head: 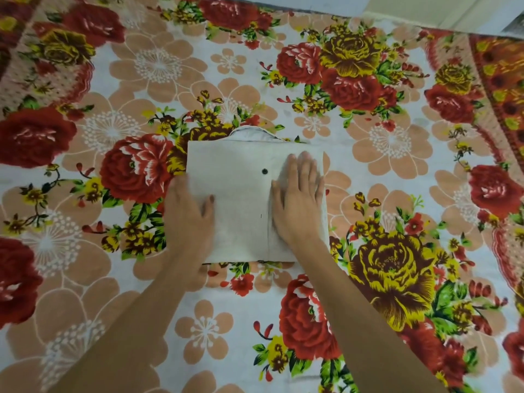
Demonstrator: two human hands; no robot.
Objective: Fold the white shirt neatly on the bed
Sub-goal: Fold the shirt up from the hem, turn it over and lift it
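Observation:
The white shirt (241, 188) lies in the middle of the bed as a compact folded rectangle, with its collar poking out at the far edge and one dark button showing near the centre. My left hand (188, 211) rests flat on the shirt's left edge, fingers together and blurred. My right hand (297, 194) lies palm down on the right half of the shirt, fingers stretched out toward the far edge. Neither hand grips the cloth; both press on top of it.
The bed is covered by a floral sheet (397, 137) with red, yellow and peach flowers all around the shirt. A pale wall or floor strip (425, 9) shows beyond the bed's far edge at the top right.

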